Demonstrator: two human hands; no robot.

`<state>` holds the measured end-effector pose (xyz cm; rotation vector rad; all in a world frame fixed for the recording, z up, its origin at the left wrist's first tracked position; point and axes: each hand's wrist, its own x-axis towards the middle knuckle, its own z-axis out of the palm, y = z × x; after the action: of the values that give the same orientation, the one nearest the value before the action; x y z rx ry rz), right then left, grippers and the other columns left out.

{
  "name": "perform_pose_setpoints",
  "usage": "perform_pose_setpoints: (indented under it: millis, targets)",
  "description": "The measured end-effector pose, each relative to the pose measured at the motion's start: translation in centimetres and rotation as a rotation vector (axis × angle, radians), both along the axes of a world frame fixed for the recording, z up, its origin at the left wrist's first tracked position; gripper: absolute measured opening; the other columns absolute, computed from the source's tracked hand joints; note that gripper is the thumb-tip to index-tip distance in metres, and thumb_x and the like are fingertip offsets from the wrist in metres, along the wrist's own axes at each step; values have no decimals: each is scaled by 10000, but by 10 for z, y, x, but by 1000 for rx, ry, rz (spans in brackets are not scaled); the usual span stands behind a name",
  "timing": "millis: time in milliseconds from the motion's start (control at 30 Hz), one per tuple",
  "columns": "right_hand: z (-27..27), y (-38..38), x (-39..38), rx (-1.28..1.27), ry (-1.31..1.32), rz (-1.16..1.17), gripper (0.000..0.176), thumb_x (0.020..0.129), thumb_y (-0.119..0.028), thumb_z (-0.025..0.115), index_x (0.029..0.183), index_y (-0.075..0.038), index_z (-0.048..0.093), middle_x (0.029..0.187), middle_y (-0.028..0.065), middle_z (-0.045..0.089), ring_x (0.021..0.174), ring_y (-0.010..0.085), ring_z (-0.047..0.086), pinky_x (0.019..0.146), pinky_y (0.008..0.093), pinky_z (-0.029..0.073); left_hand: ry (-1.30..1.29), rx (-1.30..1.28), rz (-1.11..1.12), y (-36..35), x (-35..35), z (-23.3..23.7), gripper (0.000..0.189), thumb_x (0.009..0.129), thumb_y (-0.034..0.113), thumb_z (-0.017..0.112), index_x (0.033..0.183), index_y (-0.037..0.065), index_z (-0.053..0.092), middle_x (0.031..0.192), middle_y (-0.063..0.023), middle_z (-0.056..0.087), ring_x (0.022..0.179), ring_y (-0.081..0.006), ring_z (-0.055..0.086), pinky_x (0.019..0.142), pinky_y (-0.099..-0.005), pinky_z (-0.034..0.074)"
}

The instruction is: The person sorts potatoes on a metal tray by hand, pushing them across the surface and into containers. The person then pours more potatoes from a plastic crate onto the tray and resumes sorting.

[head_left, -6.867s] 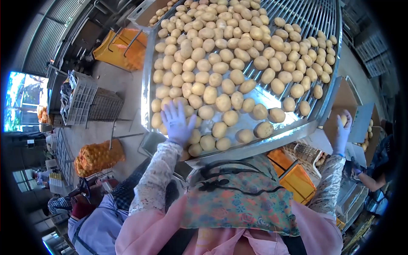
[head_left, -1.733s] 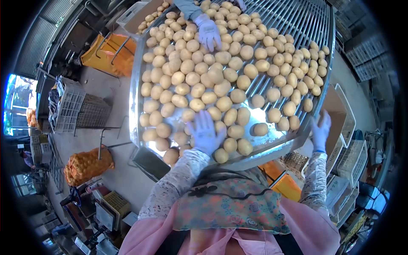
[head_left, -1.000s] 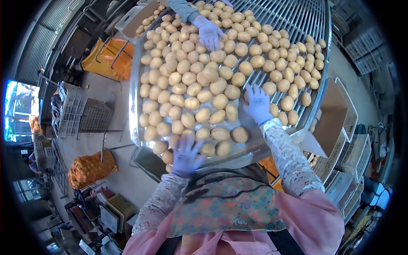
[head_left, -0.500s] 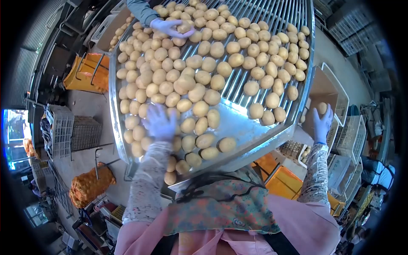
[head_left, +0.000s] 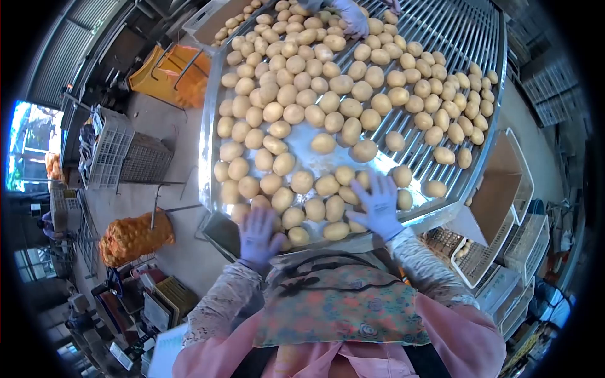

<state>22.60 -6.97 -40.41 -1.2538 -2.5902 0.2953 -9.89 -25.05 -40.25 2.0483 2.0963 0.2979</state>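
Many potatoes (head_left: 293,113) lie across a metal sorting table (head_left: 205,157), spread over its smooth near part and its roller bars. My left hand (head_left: 257,238), in a pale purple glove, rests with spread fingers at the table's near edge, beside the nearest potatoes on the left. My right hand (head_left: 379,206), gloved the same way, lies with its fingers apart among potatoes near the front edge, right of the middle. Neither hand holds anything that I can see.
A co-worker's gloved hand (head_left: 350,17) is over the potatoes at the far side, with part of another beside it. A cardboard-lined crate (head_left: 498,183) stands right of the table. On the left are a net sack (head_left: 135,239), a grey crate (head_left: 108,154) and an orange container (head_left: 149,77).
My right hand has come from the right-hand crate onto the table, and the potato it held is gone from it. My left hand has moved back towards the near edge. The view has shifted.
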Motion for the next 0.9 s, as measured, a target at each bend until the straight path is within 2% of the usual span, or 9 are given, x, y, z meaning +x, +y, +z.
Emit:
perform_pose_setpoints:
  millis: [200,267,300,367,433,567,633,700,900]
  targets:
    - [-1,15,-67,122,86,311,576,810,-489,708,1333,-254,654,1407,107,571,1301,461,480,1138,590,335,160,102,319,68,1,-22,792,940,474,625,1538,13,386,1561,-306,362,1467,-469,320,1185,-640,195]
    - [-14,63,-69,27,340,588,322,849,-417,675,1073,-192,735,1159,103,671,1115,370,613,1006,503,469,127,103,429,98,74,-30,760,960,478,607,1518,0,413,1549,-330,369,1474,-477,308,1198,-630,195]
    - [10,89,-77,-199,72,360,206,844,-343,696,878,-140,713,931,101,674,936,318,651,838,464,517,1,189,270,98,103,-26,734,960,468,603,1508,10,433,1549,-297,392,1474,-465,316,1205,-614,200]
    - [19,151,-79,9,393,257,260,867,-238,745,1094,-113,727,1019,102,727,954,307,691,872,412,520,-121,257,114,78,122,-4,709,960,457,600,1499,19,453,1549,-263,416,1474,-453,324,1212,-597,205]
    - [24,207,-85,105,241,189,507,901,-431,673,1343,-187,624,1342,134,586,1216,359,549,1045,540,381,-268,18,-431,75,113,11,678,953,428,613,1490,37,476,1542,-171,461,1453,-404,382,1216,-550,228]
    - [-12,207,-120,275,-28,-20,734,833,-566,678,1502,-324,498,1436,144,515,1309,429,458,1151,642,242,-199,144,-273,83,47,13,545,945,318,622,1408,38,565,1430,-142,567,1349,-359,501,1164,-575,311]
    - [-13,177,-131,240,128,182,734,810,-535,698,1478,-284,526,1441,130,519,1310,412,463,1143,630,274,-226,247,-87,116,21,13,498,944,281,625,1374,34,583,1387,-172,584,1289,-359,545,1140,-575,336]
    - [-1,140,-132,133,120,376,720,792,-514,711,1441,-238,564,1426,117,531,1297,394,477,1135,620,302,199,461,-257,168,-15,-1,473,934,268,635,1337,22,593,1350,-195,597,1222,-345,582,1099,-546,390]
    - [23,62,-57,28,131,372,574,826,-421,709,1343,-184,630,1417,105,558,1283,373,507,1119,585,343,75,41,73,304,4,-6,581,919,311,655,1410,46,490,1271,-191,603,1093,-354,657,939,-495,509]
